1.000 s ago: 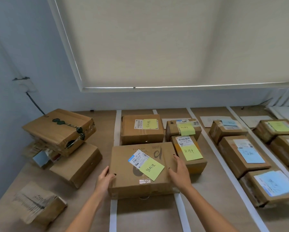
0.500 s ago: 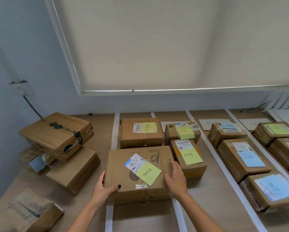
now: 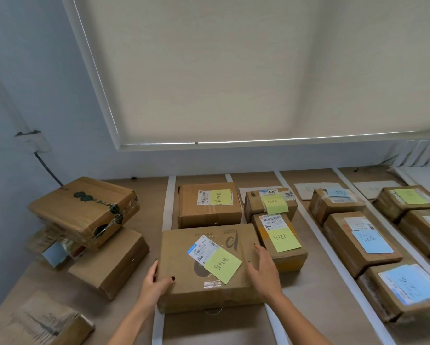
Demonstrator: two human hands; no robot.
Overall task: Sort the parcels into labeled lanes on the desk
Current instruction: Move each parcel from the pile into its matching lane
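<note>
A large flat cardboard parcel [image 3: 181,252] with a shipping label and a yellow note [image 3: 222,266] lies on the desk in the leftmost taped lane, nearest to me. My left hand [image 3: 156,282] grips its front left corner, thumb on top and fingers down the side. My right hand [image 3: 263,272] rests on the top near the right edge with its fingers straight and spread. Behind the parcel in the same lane sits another yellow-noted box [image 3: 209,207].
White tape strips [image 3: 316,235] divide the desk into lanes. The second lane holds two yellow-noted boxes [image 3: 281,245], and farther right are blue-noted boxes [image 3: 358,242]. Loose parcels are piled at the left [image 3: 84,210], with one near the front left corner [image 3: 42,319].
The large parcel has slid slightly toward me. My left thumb has come onto its top at the front corner, and my right hand's fingers have straightened along the right edge.
</note>
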